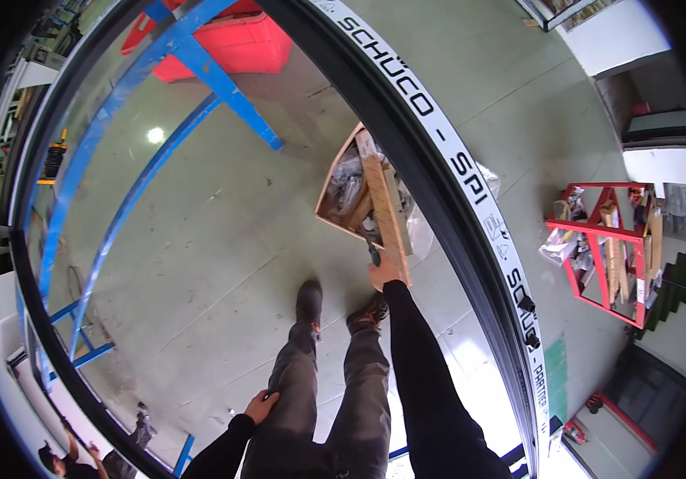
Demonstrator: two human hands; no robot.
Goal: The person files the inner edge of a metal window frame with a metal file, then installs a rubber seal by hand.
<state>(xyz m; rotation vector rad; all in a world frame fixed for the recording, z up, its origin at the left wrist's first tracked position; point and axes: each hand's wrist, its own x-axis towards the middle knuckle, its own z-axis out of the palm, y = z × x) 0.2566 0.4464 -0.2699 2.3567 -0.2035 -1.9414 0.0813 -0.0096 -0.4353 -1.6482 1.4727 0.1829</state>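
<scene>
I look down through a large glass pane set in a black frame (470, 199) printed with white SCHÜCO lettering. My right hand (383, 271) reaches forward in a black sleeve and grips a small dark tool (373, 254) with a dark handle, just above a wooden crate (335, 180) of parts on the floor. My left hand (261, 405) rests against my left thigh, fingers loosely curled, holding nothing. My legs in grey trousers and dark shoes (308, 302) stand on the grey-green floor.
Blue steel trestle bars (223, 80) cross under the glass at the upper left, with a red bin (239, 40) behind them. A red shelving cart (610, 247) loaded with items stands at the right. Another person (63, 461) crouches at the bottom left.
</scene>
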